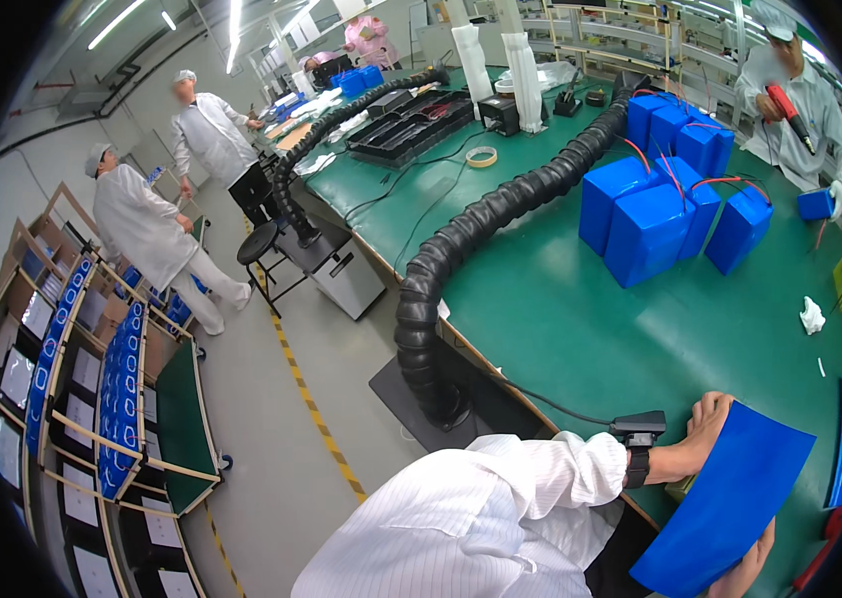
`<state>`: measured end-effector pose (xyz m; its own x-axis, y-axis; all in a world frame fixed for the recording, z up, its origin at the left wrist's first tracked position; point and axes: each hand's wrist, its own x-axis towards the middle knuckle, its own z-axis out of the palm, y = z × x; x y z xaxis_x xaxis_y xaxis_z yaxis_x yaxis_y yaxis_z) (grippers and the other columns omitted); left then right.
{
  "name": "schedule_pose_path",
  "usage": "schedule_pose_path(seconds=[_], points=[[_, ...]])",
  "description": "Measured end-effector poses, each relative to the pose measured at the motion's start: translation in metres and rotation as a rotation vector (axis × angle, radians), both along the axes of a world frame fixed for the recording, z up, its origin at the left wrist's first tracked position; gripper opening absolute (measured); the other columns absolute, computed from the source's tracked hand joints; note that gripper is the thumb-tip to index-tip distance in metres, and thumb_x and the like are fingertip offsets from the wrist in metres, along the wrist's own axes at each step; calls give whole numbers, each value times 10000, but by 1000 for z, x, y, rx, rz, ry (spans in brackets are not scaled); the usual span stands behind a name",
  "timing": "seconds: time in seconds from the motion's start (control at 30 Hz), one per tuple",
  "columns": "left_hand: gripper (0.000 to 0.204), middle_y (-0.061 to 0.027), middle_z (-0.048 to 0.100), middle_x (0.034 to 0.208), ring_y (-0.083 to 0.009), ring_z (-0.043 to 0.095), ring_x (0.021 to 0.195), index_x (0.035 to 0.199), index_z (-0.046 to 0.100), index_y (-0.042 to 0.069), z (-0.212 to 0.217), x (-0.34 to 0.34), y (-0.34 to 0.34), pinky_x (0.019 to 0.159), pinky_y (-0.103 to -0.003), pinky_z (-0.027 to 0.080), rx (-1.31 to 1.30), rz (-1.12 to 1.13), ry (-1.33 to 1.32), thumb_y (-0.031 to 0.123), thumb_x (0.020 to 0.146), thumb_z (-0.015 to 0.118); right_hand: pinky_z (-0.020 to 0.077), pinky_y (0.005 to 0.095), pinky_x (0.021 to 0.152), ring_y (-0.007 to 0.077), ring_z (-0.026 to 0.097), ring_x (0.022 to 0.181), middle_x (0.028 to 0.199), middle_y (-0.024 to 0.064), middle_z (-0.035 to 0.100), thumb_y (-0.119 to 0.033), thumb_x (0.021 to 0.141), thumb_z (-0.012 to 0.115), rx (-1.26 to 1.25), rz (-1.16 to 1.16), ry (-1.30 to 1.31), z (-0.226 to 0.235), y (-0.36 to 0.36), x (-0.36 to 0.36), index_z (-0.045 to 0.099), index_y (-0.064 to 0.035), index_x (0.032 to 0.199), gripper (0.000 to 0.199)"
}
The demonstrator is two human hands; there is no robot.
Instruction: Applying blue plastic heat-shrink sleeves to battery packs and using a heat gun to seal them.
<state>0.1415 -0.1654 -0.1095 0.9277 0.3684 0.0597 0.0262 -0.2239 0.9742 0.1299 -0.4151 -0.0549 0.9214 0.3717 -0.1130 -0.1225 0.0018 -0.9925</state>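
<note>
Flat glossy blue sheet (730, 503), rectangular, tilted over the near edge of the green table (561, 319), gripped at its upper corner by the left hand (705, 424) and at its lower edge by the right hand (752, 568); beyond, clustered blue wrapped blocks (660, 189) with red wires, black ribbed hose (451, 249) alongside.

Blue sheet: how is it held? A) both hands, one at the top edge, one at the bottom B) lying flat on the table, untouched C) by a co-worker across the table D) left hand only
A: the left hand grips the upper left edge of the blue sheet, and the right hand holds it from below, above the green table.
</note>
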Motion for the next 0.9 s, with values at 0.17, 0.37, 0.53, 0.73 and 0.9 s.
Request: schedule_pose_path(seconds=[0.17,0.37,0.53,0.73,0.9], points=[[529,-206,320,1340,-388,319,1270,1360,350,35,-8,1,3,1114,-500,291,-16,-25,14,259,947,591,416,408,1068,285,530,1238,1404,170,528,-100,996,498,-13,1,-15,-4,-5,3,487,61,1417,451],[521,-200,366,1317,-384,337,1279,1298,393,-34,9,13,25,1117,-504,288,164,-9,-36,297,946,586,442,415,1033,300,553,1192,1385,182,546,-146,1000,502,-113,-12,-102,11,-13,5,451,77,1448,502],[492,-226,670,908,-399,613,1059,952,670,-62,70,48,40,1129,-537,269,369,-356,-44,405,950,518,473,432,1004,312,583,1180,1348,180,572,-159,1002,542,-1,-170,-252,9,-62,14,463,44,1426,476],[626,-207,743,1054,-334,721,929,1362,563,-13,79,75,25,837,-417,560,387,-713,-89,437,940,669,468,352,1028,205,557,1212,1412,98,495,45,923,488,335,-370,-385,10,-72,11,319,-102,1523,640],[609,-179,710,1118,-242,680,1025,1460,459,28,84,76,16,906,-375,535,330,-788,-86,205,926,692,534,241,759,130,635,942,1179,49,596,59,942,594,442,-277,-350,-1,-88,6,446,-146,1235,387]])
